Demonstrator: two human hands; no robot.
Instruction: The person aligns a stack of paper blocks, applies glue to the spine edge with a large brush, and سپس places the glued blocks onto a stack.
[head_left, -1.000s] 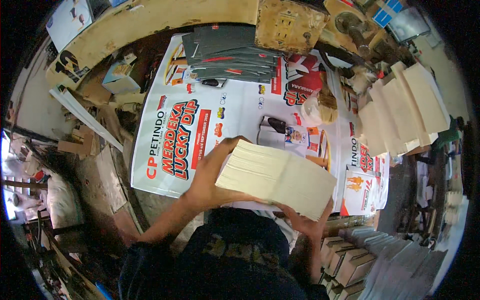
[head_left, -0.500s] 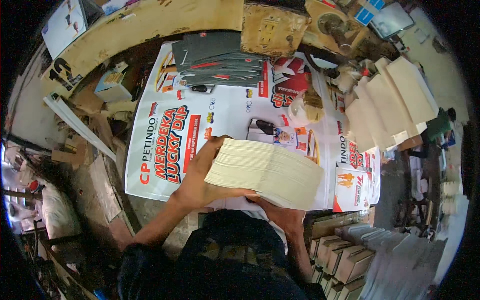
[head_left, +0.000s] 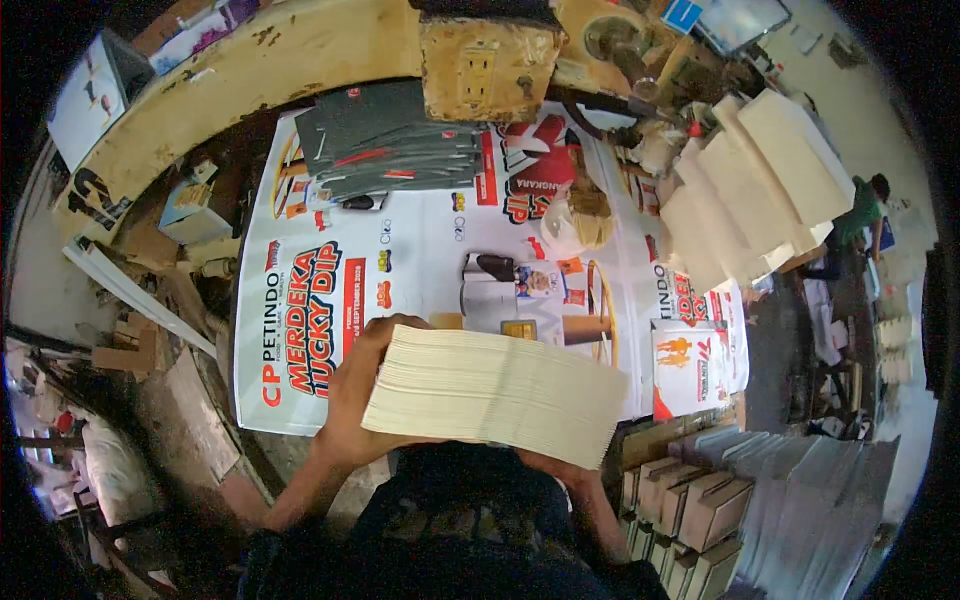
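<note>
Held above the front of the table is a thick stack of cream paper [head_left: 495, 390], its many layered edges facing up. My left hand [head_left: 355, 400] is closed round the stack's left end, with the thumb along the near side and the fingers over the far corner. Under the near right side, my right hand [head_left: 565, 468] presses against the stack; its fingers are hidden beneath the paper. The stack tilts slightly down toward the right.
A printed poster sheet [head_left: 420, 290] covers the table. Dark grey folded pieces [head_left: 390, 145] lie at its far side, near a roll of tan string or tape [head_left: 588, 220]. Cream paper piles [head_left: 760, 190] stand at the right, and book blocks [head_left: 700, 505] at the lower right.
Both hands have brought the paper stack nearer to my body and a little left, turning its layered edges more level. My view has also shifted slightly.
</note>
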